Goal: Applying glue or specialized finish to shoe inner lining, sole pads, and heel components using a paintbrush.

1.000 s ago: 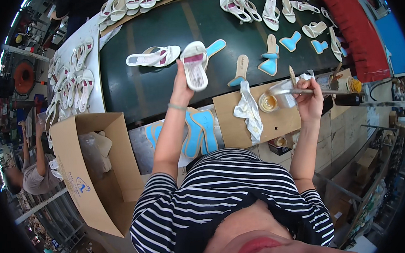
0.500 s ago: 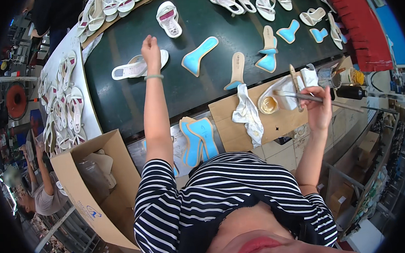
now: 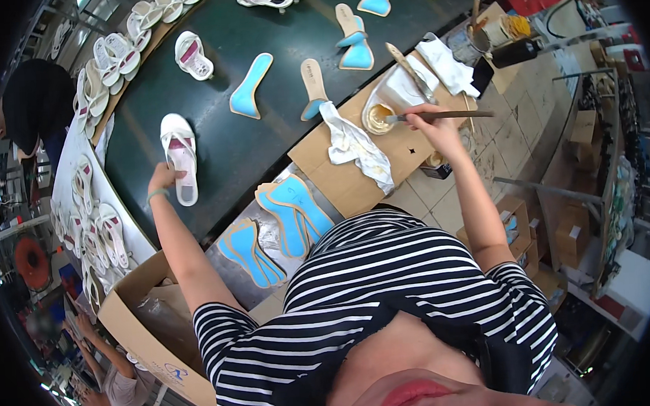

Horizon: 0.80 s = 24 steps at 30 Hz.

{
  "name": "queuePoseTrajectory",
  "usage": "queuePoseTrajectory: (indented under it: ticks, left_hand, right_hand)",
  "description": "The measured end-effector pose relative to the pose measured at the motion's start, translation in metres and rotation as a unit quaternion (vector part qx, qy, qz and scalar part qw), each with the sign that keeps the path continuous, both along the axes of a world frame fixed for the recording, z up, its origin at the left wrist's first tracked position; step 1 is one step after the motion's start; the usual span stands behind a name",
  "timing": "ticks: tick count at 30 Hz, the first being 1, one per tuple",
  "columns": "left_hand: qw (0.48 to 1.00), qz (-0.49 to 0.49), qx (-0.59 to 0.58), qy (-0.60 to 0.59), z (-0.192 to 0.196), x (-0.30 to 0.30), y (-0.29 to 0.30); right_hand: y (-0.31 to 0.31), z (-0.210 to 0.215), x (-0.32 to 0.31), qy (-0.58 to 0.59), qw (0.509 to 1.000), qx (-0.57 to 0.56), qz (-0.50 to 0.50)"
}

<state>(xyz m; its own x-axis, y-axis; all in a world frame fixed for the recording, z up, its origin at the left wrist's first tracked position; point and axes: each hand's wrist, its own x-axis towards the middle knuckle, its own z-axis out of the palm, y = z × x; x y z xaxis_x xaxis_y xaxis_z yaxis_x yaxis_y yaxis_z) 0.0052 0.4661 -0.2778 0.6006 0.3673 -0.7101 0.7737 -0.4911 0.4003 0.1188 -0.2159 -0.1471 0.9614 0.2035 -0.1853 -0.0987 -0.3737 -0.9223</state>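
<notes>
on the dark belt, left hand [image 3: 160, 178] grips the white sandal [image 3: 180, 165] (long axis running away), right hand [image 3: 430, 124] holding a brush [image 3: 445, 114].

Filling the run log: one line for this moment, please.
left hand on white sandal | right hand holds brush | over glue pot

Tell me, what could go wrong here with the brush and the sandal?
The right hand holds a brush over the glue cup; glue might drip onto the cardboard or the rag. The left hand touches a white sandal far to the side, so with eyes there, the brush could perhaps tip the cup.
</notes>
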Motion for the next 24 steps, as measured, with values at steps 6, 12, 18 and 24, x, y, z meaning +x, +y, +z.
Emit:
queuePoseTrajectory:
  ticks: [6,12,18,24]
  left_hand:
    - [0.830,0.330,-0.334,-0.301,-0.003,-0.087,-0.074]
    - [0.692,0.329,-0.407,-0.498,0.079,-0.108,-0.179]
    - [0.603,0.264,-0.516,-0.548,0.111,-0.101,-0.199]
    - [0.630,0.273,-0.465,-0.559,0.150,-0.076,-0.238]
  right_hand:
    - [0.008,-0.046,-0.010,-0.080,0.992,-0.100,0.019]
    - [-0.008,-0.020,-0.018,-0.014,0.991,0.128,-0.035]
    - [-0.016,-0.036,-0.032,-0.032,0.999,0.034,0.000]
    - [-0.020,-0.010,-0.036,0.079,0.913,0.398,-0.045]
